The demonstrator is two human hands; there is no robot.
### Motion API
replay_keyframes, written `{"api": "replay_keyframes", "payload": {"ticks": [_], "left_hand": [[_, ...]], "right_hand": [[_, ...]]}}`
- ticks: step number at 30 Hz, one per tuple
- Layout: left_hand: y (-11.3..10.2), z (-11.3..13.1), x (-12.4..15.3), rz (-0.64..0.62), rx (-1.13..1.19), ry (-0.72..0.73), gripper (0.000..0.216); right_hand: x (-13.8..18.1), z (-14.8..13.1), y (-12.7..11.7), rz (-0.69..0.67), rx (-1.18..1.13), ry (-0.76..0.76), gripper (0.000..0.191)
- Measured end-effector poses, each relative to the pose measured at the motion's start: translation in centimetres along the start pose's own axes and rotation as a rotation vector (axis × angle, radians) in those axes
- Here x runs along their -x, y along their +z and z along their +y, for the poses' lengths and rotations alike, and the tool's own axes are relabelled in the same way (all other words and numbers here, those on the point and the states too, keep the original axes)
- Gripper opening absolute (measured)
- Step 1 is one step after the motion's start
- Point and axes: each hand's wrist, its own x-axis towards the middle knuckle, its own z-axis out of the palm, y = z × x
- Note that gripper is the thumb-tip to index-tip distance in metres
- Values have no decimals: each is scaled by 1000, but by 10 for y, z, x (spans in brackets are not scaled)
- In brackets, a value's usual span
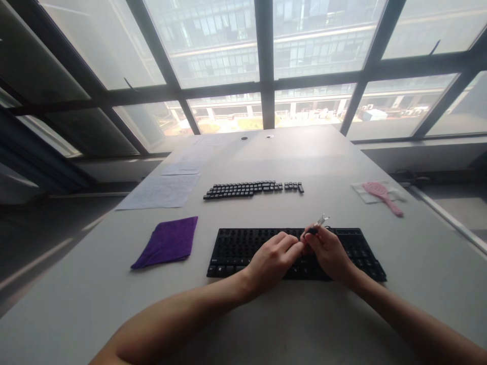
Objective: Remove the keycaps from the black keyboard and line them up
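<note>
clock positions read from the keyboard's centre, 12 toward the windows [266,63]. black keyboard [234,246] lies flat on the pale bench [289,159], long side facing the person; many upper-row positions in its left part look stripped of caps, while caps show along the bottom row. left hand [274,256], arm entering from 8 o'clock, is over the middle of the keyboard, fingers curled and narrow, tips meeting those of the right hand; cannot tell whether it grips anything. right hand [329,252], arm entering from 4 o'clock, is closed around a small tool [322,219] with a dark body, its pale prongs pointing to 1 o'clock. at 11 o'clock, apart from the keyboard: loose keycaps [241,190] set in close rows, with a smaller group [294,186] just to their 3 o'clock side. at 9 o'clock: folded purple cloth [167,242]. at 10 o'clock, farther off: paper sheets [160,192]. at 2 o'clock: pink brush-shaped object [380,195], partly on a whitish wrapper [359,192], handle toward 4 o'clock.
</note>
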Motion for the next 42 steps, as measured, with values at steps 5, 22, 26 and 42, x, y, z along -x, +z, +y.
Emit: {"api": "replay_keyframes", "payload": {"ticks": [5, 22, 26, 42], "left_hand": [[0, 5, -1, 54, 22, -30, 19], [-6, -194, -18, 60, -92, -333, 11], [2, -198, -13, 25, -133, -301, 9], [2, -208, -16, 102, -205, -402, 7]], "right_hand": [[-3, -1, 0, 11, -66, 32, 24], [-6, 2, 0, 93, -138, 84, 30], [-6, 1, 1, 85, -143, 99, 30], [-6, -1, 0, 79, -121, 91, 32]]}}
